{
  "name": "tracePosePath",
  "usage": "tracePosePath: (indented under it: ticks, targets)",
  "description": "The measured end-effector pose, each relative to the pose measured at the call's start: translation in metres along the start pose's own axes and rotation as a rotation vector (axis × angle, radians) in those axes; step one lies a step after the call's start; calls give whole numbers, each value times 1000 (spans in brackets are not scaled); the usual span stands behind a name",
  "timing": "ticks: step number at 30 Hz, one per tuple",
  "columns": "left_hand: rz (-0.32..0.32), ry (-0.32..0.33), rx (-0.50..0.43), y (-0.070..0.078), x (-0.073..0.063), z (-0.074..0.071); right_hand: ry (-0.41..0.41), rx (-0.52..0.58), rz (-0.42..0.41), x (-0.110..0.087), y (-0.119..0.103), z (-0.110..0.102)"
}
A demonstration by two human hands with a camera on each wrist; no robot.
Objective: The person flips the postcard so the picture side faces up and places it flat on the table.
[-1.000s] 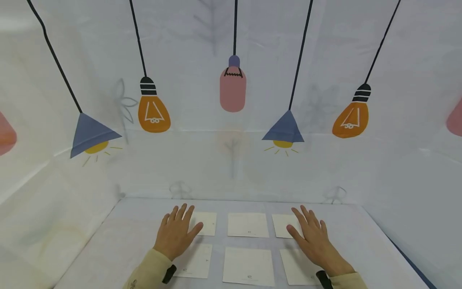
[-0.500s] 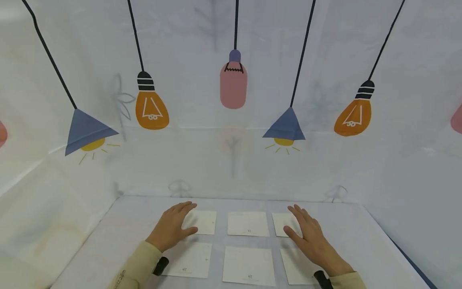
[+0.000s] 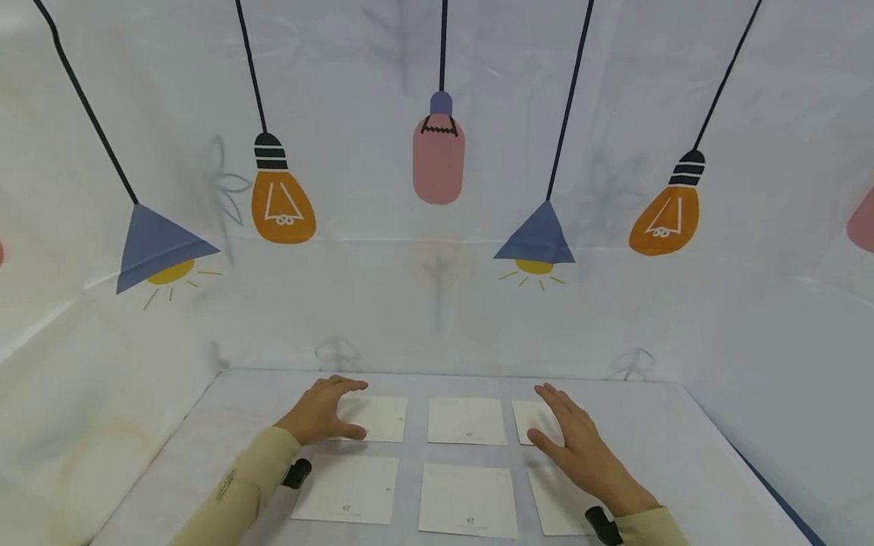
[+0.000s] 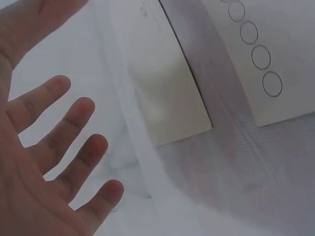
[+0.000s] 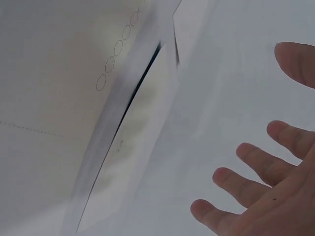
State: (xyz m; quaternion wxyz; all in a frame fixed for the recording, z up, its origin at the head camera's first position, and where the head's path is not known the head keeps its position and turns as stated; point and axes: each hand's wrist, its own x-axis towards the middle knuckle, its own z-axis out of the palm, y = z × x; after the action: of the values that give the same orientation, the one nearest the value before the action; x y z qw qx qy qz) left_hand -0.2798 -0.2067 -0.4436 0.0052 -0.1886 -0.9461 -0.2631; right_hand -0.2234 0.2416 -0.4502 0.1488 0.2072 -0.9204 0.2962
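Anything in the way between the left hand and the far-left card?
Nothing visible stands between the left hand and the far-left card; in the head view the hand covers part of the card's left side.

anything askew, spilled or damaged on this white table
Nothing stands out: the six off-white rectangular cards sit in two rows of three, with no visible spills or tears. The white lamp-printed backdrop shows faint creases.
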Motion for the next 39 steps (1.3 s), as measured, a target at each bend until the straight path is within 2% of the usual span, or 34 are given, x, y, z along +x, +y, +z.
tracePosePath:
  ticks: [6,16,23,28,34,39]
  targets:
    - [-10,-45,-25,-11,11,4,-31,5,-3,6,-4,7]
    - [-49,-137,18,-10,21,4,-105,22,50,11,-10,14]
    - [-88,-149,27,-18,21,4,-143,35,96,13,-14,22]
    - [-104,-161,66,-28,19,-1,-154,42,63,16,-14,28]
    - [-121,-175,72,-39,16,-10,-166,59,67,20,-14,34]
    - [-119,-164,91,-55,17,-10,-181,73,58,24,-18,40]
